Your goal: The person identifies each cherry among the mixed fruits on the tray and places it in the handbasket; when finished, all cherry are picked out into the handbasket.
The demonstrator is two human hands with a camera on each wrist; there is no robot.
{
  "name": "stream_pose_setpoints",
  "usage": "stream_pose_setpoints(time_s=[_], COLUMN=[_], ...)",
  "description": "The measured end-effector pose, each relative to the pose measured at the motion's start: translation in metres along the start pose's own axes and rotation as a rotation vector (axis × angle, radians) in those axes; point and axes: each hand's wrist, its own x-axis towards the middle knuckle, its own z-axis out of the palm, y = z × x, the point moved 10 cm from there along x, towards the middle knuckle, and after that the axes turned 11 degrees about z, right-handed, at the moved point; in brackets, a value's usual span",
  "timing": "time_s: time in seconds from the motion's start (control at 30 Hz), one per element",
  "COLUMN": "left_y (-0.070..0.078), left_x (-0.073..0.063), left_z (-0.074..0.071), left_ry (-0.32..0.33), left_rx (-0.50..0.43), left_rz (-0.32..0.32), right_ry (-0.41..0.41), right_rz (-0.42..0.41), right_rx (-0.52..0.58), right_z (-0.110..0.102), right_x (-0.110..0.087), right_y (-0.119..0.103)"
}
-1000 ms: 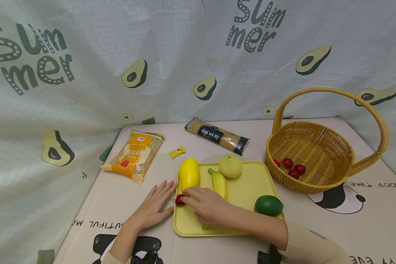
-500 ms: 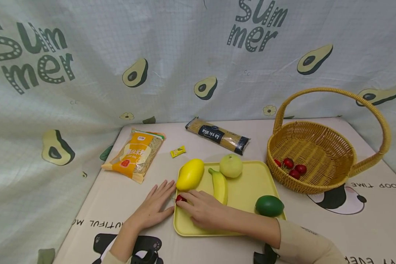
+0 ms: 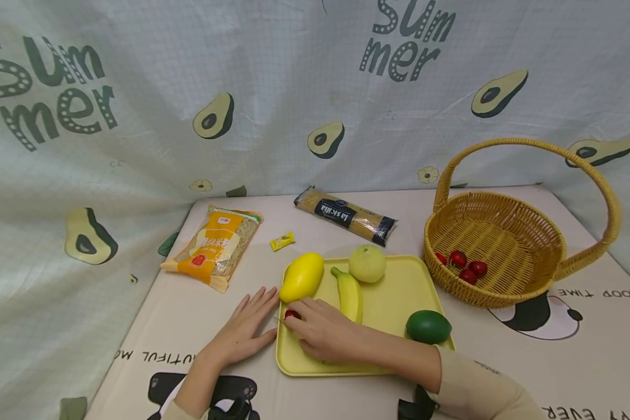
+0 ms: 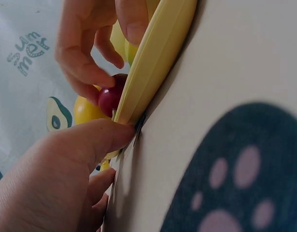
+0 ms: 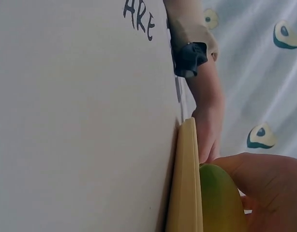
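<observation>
A dark red cherry (image 3: 291,314) sits at the left side of a yellow tray (image 3: 394,361), its thin stem pointing left. My right hand (image 3: 328,332) reaches over the tray and holds the cherry between curled fingers and thumb. In the left wrist view the right fingertips touch the cherry (image 4: 110,99) just inside the rim. My left hand (image 3: 247,329) lies flat on the table at the tray's left edge, thumb against the rim. Above the right hand rests a yellow lemon-shaped fruit (image 3: 302,276). A banana (image 3: 350,294) is partly hidden by that hand; its greenish end (image 5: 216,181) shows in the right wrist view.
A pale green apple-like fruit (image 3: 367,264) and a dark green oval fruit (image 3: 428,326) lie on the tray. To the right stands a wicker basket (image 3: 520,294) with several cherries (image 3: 468,276). Behind are a grain bag (image 3: 215,248), a candy (image 3: 282,241) and a pasta pack (image 3: 346,216).
The lemon-shaped fruit has turned to a slant since the first frame. Held by the right hand, the cherry has shifted slightly right and is more covered. The left hand stays put.
</observation>
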Motion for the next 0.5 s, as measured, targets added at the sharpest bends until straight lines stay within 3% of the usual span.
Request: stream_pose_setpoints(time_s=[0.27, 0.5], left_y=[-0.0002, -0.0018], left_x=[0.0004, -0.0001], left_z=[-0.0004, 0.0007], left_ry=[0.010, 0.009], left_rx=[0.001, 0.001], left_rz=[0.010, 0.002], right_ry=[0.009, -0.076], right_rz=[0.004, 0.024], right_rx=[-0.026, -0.003], right_z=[-0.0004, 0.0033], right_x=[0.0026, 0.0032], right_y=[-0.0004, -0.0017])
